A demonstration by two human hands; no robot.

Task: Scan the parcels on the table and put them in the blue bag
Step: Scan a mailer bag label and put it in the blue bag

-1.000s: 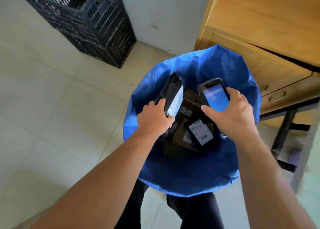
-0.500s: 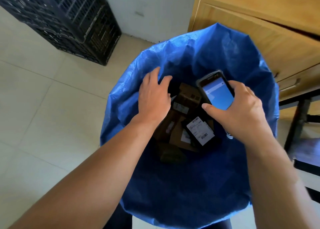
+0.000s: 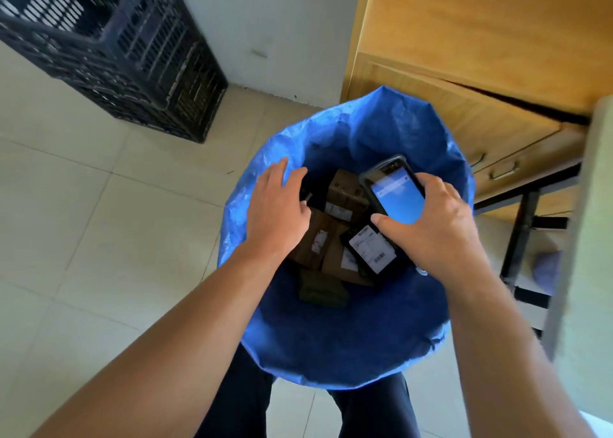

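The blue bag (image 3: 331, 331) stands open on the floor in front of me. Inside lie several parcels: brown cardboard boxes (image 3: 345, 192), a black parcel with a white label (image 3: 373, 252) and a dark green one (image 3: 320, 290). My left hand (image 3: 277, 212) hovers over the bag's left side, fingers spread, holding nothing. A black parcel lies partly hidden under its fingers. My right hand (image 3: 438, 228) grips the handheld scanner (image 3: 393, 187) over the bag's right side, its blue screen facing up.
A black plastic crate (image 3: 109, 49) stands on the tiled floor at the upper left, by a white wall. A wooden desk with drawers (image 3: 481, 112) is at the right, with black metal legs (image 3: 517, 238) beside the bag.
My left hand held a black parcel over the bag a second ago; it has let it drop in and now hangs empty. The scanner hand stays over the bag.
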